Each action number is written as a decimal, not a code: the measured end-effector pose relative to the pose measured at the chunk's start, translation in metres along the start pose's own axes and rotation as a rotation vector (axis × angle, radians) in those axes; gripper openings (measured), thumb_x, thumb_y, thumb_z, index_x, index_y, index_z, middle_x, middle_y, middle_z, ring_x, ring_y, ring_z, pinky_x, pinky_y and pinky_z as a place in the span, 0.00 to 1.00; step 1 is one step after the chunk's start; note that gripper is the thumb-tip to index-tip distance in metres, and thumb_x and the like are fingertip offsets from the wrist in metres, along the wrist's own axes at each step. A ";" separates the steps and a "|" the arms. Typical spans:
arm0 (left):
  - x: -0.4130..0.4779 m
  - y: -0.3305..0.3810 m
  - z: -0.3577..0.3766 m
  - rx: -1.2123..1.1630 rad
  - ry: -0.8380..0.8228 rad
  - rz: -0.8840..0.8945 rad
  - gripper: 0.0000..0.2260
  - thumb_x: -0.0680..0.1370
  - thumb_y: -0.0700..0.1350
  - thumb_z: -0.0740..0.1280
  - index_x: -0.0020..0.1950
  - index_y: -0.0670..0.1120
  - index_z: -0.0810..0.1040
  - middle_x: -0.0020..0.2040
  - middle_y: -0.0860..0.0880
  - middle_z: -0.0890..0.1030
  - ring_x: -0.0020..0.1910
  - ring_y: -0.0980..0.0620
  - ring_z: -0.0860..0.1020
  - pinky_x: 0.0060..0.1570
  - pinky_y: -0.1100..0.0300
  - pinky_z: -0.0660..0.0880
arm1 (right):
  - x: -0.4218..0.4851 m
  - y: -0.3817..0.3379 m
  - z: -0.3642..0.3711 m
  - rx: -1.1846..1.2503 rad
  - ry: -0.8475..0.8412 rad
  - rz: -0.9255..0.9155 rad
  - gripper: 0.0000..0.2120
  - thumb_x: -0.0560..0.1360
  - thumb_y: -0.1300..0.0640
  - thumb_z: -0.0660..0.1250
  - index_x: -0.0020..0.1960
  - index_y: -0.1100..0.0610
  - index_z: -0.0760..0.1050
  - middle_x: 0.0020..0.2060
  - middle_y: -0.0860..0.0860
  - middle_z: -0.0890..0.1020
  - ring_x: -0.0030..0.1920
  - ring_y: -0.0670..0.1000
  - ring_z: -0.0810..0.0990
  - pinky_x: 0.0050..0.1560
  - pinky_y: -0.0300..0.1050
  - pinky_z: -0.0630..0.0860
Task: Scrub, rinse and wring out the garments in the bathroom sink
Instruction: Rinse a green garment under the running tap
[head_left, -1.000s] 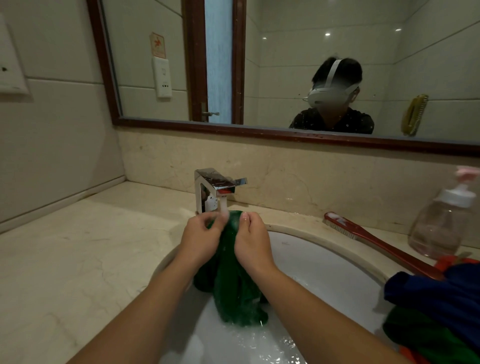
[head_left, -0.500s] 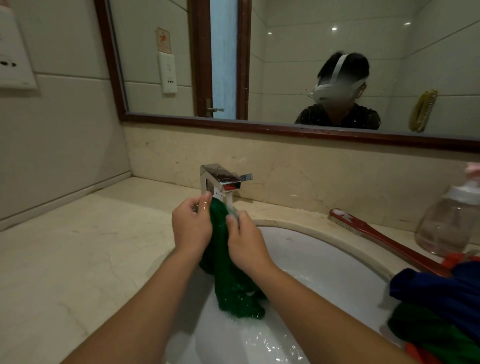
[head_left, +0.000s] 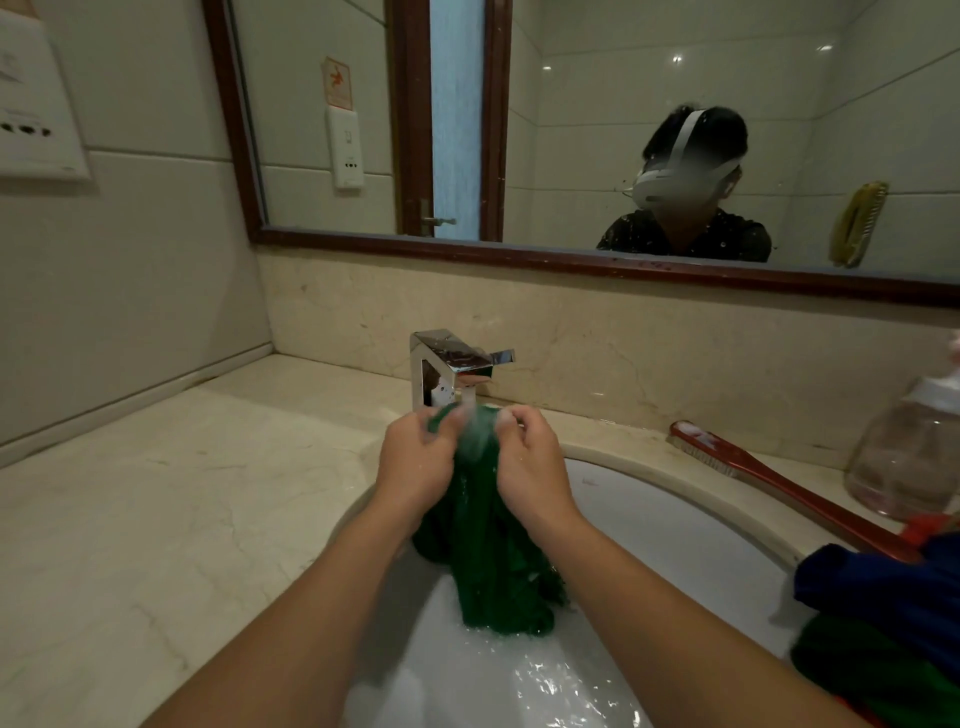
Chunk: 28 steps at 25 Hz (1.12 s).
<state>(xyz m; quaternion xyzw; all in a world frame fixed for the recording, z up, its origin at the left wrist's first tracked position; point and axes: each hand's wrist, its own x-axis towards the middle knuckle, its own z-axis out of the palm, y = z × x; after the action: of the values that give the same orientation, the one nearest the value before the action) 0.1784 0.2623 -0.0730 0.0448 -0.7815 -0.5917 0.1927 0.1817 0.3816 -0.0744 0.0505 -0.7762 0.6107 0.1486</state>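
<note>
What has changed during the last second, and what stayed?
The left hand, higher than the right hand half a second ago, is level with it again, rubbing the top of the green garment under the faucet. Both still grip it; its lower end hangs in the sink. The brush and clothes pile are unmoved.

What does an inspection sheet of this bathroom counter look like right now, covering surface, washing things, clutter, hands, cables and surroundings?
Surface: pale marble counter, white sink set into it, water in its bottom.
Job's things: green garment hanging into the sink under the running faucet; pile of clothes, blue on top, at the sink's right edge.
Clutter: red brush and clear pump bottle on the counter at the right.
Hands: left hand and right hand both grip the top of the green garment.
Cables: nothing seen.
Surroundings: framed mirror above the backsplash; white wall panel at the left.
</note>
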 end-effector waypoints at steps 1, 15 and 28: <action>0.001 0.002 -0.001 -0.030 0.056 -0.002 0.11 0.82 0.53 0.66 0.47 0.48 0.82 0.39 0.49 0.83 0.39 0.51 0.82 0.35 0.59 0.74 | -0.001 0.002 0.001 -0.035 -0.039 -0.010 0.11 0.86 0.49 0.56 0.56 0.51 0.75 0.44 0.49 0.80 0.43 0.48 0.79 0.44 0.48 0.76; -0.002 -0.014 0.015 0.212 -0.237 0.169 0.07 0.81 0.56 0.66 0.51 0.54 0.79 0.47 0.56 0.82 0.48 0.57 0.81 0.46 0.58 0.76 | 0.016 0.007 -0.014 -0.029 0.229 0.061 0.12 0.86 0.53 0.56 0.56 0.56 0.76 0.46 0.50 0.80 0.47 0.50 0.79 0.44 0.45 0.72; 0.003 0.002 -0.004 0.010 0.234 0.159 0.11 0.84 0.51 0.63 0.47 0.48 0.81 0.40 0.53 0.81 0.39 0.56 0.78 0.34 0.64 0.69 | -0.001 0.016 0.016 -0.145 -0.158 0.040 0.19 0.85 0.41 0.53 0.55 0.50 0.77 0.46 0.48 0.82 0.49 0.49 0.81 0.53 0.51 0.79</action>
<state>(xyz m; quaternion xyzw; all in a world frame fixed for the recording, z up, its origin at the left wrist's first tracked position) 0.1771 0.2580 -0.0698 0.0523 -0.7576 -0.5615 0.3287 0.1758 0.3697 -0.0927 0.0720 -0.8284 0.5500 0.0782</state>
